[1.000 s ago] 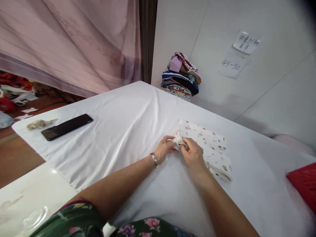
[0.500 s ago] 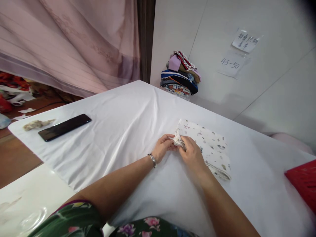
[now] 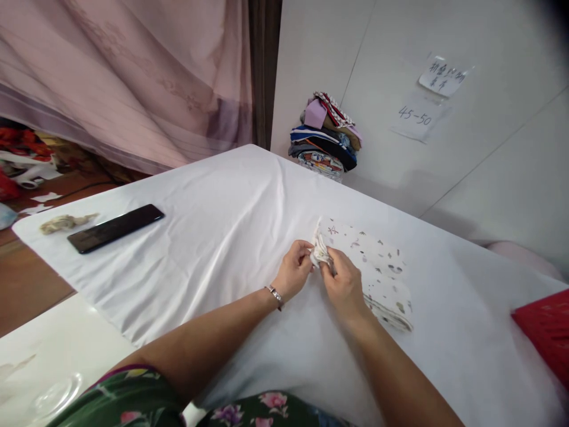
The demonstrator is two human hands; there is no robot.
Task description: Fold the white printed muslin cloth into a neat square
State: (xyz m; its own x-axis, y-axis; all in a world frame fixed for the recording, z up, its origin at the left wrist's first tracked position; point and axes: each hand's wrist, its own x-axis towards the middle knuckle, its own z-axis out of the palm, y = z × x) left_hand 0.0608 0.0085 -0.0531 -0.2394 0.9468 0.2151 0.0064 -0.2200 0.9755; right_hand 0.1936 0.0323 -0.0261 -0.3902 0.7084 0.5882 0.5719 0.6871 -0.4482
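Note:
A folded white cloth with small printed figures (image 3: pixel 377 267) lies on the white table sheet (image 3: pixel 213 237), right of the middle. Both hands meet at its near left corner. My left hand (image 3: pixel 296 270), with a bracelet at the wrist, pinches the bunched corner of the printed cloth. My right hand (image 3: pixel 342 284) is closed on the same corner from the right and rests partly on the cloth. The corner is lifted a little off the sheet between the fingers.
A black phone (image 3: pixel 114 227) and a small crumpled scrap of fabric (image 3: pixel 62 222) lie at the table's left end. A stack of folded clothes (image 3: pixel 326 136) stands against the far wall. A red basket (image 3: pixel 544 335) shows at the right edge. Pink curtains (image 3: pixel 133 77) hang behind.
The hands have stayed at the cloth's corner, gathering it a little tighter. The view has shifted slightly.

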